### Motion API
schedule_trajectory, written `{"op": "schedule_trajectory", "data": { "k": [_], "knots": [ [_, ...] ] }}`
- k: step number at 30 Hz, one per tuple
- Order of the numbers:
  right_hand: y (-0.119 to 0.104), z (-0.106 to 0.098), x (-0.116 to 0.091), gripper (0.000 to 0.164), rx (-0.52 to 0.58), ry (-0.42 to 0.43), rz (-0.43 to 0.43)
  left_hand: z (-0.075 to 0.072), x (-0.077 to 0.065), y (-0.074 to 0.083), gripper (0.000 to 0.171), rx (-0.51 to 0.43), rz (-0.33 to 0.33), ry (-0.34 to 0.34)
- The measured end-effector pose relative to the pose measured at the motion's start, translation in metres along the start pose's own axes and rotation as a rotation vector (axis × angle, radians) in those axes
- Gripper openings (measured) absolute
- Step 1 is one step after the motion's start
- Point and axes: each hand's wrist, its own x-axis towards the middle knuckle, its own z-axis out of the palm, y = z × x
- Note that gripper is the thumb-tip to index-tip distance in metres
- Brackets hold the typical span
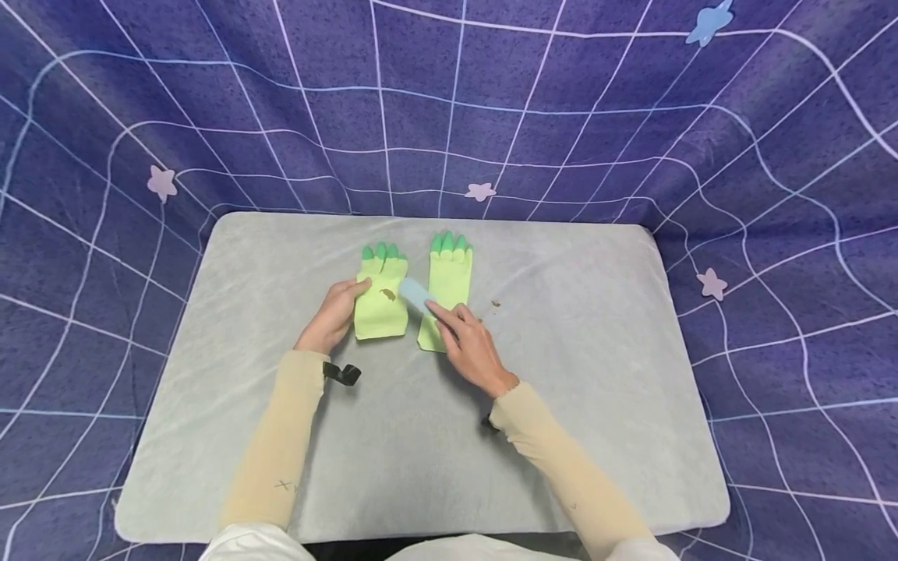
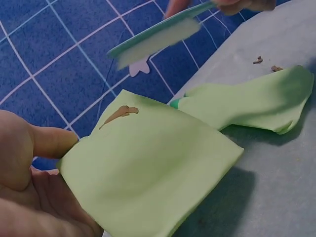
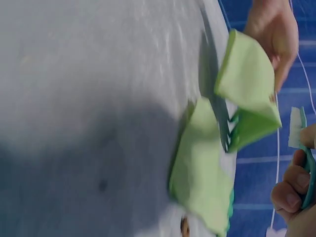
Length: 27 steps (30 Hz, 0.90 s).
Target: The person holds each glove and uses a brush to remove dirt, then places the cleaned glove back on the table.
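My left hand (image 1: 335, 313) grips one lime-green glove (image 1: 381, 315) with darker green fingertips by its left side, thumb on top. On that glove's cuff is a brown smear or crumb (image 2: 120, 116). In my right hand (image 1: 473, 348) I hold a light blue brush (image 1: 415, 294) with pale bristles, the index finger stretched along its back. The bristles (image 2: 160, 42) hang above the held glove, apart from it in the left wrist view. A second matching glove (image 1: 449, 280) lies on the table, partly under my right hand in the head view.
A grey cloth covers the table (image 1: 596, 351). Brown crumbs (image 1: 496, 303) lie to the right of the second glove. A blue curtain (image 1: 421, 117) with white grid lines and stars surrounds the back and sides.
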Motion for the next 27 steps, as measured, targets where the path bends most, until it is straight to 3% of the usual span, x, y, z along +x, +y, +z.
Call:
{"op": "schedule_trajectory", "data": {
  "k": [5, 11, 17, 27],
  "knots": [
    [-0.008, 0.02, 0.013, 0.041, -0.003, -0.023, -0.068, -0.001, -0.002, -0.001, 0.059, 0.02, 0.007, -0.008],
    [-0.012, 0.033, 0.027, 0.041, -0.014, -0.017, -0.071, -0.004, -0.005, 0.0, 0.058, 0.014, 0.006, -0.012],
    [-0.016, 0.035, 0.032, 0.041, -0.007, -0.047, -0.063, -0.003, -0.006, 0.001, 0.058, -0.004, 0.0, -0.002],
    [-0.012, 0.038, 0.028, 0.043, -0.085, -0.069, -0.091, -0.003, -0.005, 0.005, 0.059, -0.077, -0.027, 0.002]
  ]
}}
